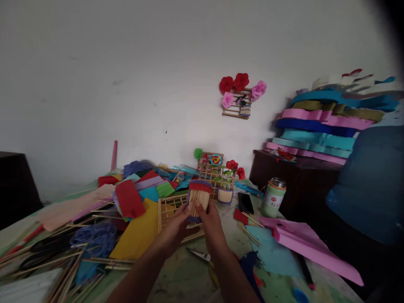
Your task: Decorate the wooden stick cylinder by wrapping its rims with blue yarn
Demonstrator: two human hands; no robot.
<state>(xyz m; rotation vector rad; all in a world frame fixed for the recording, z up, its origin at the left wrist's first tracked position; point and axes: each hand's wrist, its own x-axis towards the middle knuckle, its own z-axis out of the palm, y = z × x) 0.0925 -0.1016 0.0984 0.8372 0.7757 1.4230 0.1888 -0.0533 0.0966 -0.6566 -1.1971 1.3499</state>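
Observation:
Both of my hands meet at the middle of the table around a small basket of wooden sticks (200, 194), its top banded in red and its edges in purple. My left hand (173, 227) grips its left side, and my right hand (214, 225) grips its right side with the thumb on the front. Just behind my left hand lies a stick lattice (167, 205). Scissors (199, 254) lie on the table below, partly hidden by my right forearm. Beyond the basket stands a stick frame (217, 170) decorated with flowers, with a similar small stick basket (225, 195) on it.
Coloured sheets, a yellow sheet (140, 231), purple yarn (94, 239) and loose sticks crowd the left. To the right are a phone (245, 203), a green flask (274, 198), pink paper (311, 246) and blue paper (274, 254). A flower decoration (241, 96) hangs on the wall.

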